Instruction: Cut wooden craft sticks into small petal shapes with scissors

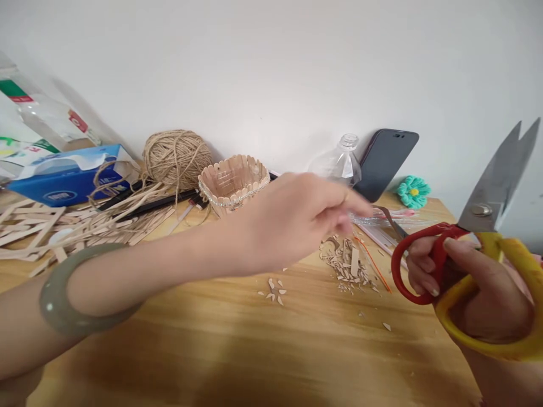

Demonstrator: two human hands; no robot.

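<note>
My left hand [292, 217] reaches across the middle of the table, somewhat blurred. Its index finger points right and the other fingers are partly curled; I see nothing held. A thin dark brown strip [389, 219] lies by its fingertip, and whether they touch is unclear. On the right, my right hand [487, 288] grips large scissors [481, 210] with red and yellow handles. Their blades point up, slightly parted at the tips. Below the left hand are small wooden chips [275, 291] and a heap of wood scraps [348, 261].
A basket of wooden sticks [233, 178] stands near a twine ball [176, 158]. At left are a blue tissue box [72, 178] and loose wooden sticks [31, 226]. Behind stand a clear plastic bottle [345, 161], a phone [388, 161] and a teal flower [405, 185].
</note>
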